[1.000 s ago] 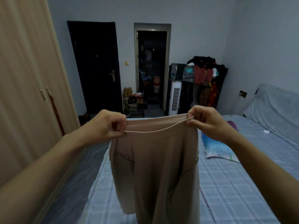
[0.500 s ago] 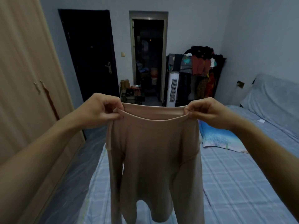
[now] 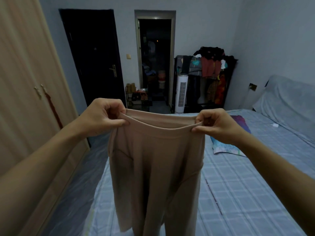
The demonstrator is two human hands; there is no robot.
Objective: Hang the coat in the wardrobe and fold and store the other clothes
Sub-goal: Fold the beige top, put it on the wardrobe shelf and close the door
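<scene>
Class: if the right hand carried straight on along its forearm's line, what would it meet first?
Apart from the beige trousers that the right hand grips, the way looks free over the bed, probably toward the open doorway; depth is unclear.

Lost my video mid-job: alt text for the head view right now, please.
The left hand and right hand pinch the waistband of beige trousers, holding them up with legs hanging over a blue checked bed. A closed wooden wardrobe stands at left; a dark door, an open doorway and a loaded clothes rack line the far wall.
</scene>
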